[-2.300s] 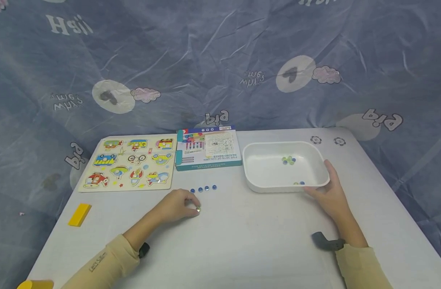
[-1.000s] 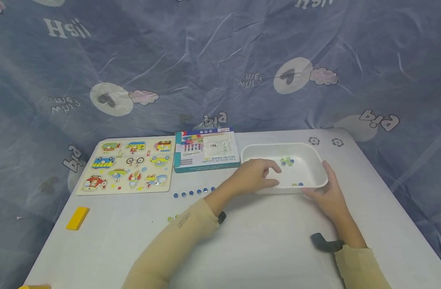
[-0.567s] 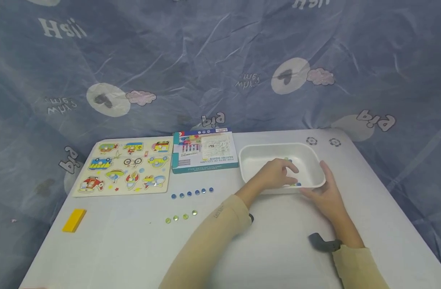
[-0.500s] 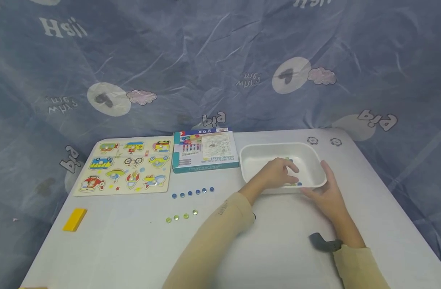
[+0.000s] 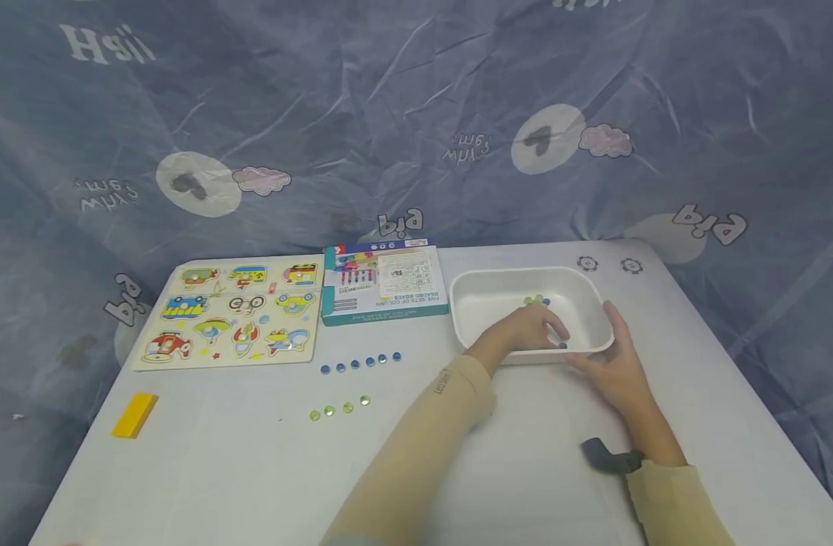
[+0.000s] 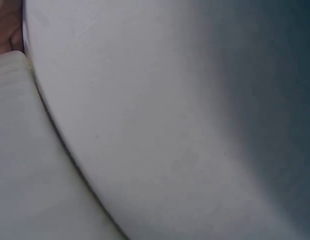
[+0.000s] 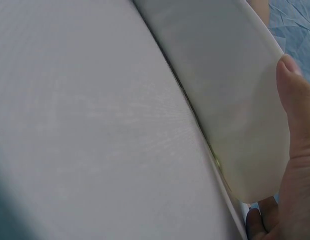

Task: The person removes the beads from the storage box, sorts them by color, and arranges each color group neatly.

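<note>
A white plastic tray [image 5: 472,352] stands right of centre in the head view. My right hand [image 5: 619,371] grips its near right corner, thumb over the front rim; the right wrist view shows this thumb [image 7: 294,100] against the wall. My left hand [image 5: 521,327] reaches inside the tray, index finger bent down. A small blue bead [image 5: 562,346] lies right at its fingertips; I cannot tell whether they pinch anything. Farther back in the tray, several green beads [image 5: 533,300] cluster, partly hidden by the left hand. The left wrist view shows mostly tabletop and tray wall [image 6: 39,165].
Several blue beads [image 5: 370,362] form a row on the white table, with a row of green beads [image 5: 348,408] nearer me. Behind them lie a picture puzzle board [image 5: 228,353] and a flat cardboard box [image 5: 416,307]. A yellow block [image 5: 135,415] is at left.
My left hand has left the table, where it pinched a bead by the rows, and moved right into the tray, its fingertips lowering to the front beads. The right hand stays at the corner.
</note>
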Action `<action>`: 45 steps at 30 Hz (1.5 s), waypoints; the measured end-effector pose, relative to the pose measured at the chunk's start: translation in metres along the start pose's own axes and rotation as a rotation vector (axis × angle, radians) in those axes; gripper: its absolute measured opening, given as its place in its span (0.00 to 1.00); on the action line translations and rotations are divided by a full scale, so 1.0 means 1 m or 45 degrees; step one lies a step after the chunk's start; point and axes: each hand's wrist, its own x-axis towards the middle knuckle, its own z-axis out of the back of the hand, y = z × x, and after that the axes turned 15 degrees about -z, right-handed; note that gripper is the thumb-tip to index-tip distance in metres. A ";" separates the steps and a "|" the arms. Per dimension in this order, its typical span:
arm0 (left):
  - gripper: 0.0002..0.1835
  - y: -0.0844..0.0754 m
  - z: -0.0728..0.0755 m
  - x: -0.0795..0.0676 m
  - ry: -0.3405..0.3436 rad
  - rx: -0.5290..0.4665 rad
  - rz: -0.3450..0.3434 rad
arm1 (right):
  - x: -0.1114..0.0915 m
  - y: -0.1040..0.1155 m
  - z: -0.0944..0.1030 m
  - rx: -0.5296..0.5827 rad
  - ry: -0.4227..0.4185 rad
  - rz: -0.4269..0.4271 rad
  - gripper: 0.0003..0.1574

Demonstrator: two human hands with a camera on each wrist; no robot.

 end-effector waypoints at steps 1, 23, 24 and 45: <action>0.15 0.000 -0.001 0.001 -0.001 0.008 0.012 | 0.000 0.000 0.000 -0.002 -0.003 0.000 0.72; 0.10 0.000 -0.001 0.000 0.083 0.126 -0.008 | -0.001 0.001 -0.004 0.020 -0.012 0.038 0.71; 0.10 0.000 -0.001 0.000 0.087 0.143 -0.007 | -0.001 0.001 -0.004 0.026 -0.009 0.038 0.71; 0.16 -0.007 0.009 -0.012 0.067 0.148 0.097 | -0.001 0.001 -0.004 -0.008 -0.047 0.031 0.71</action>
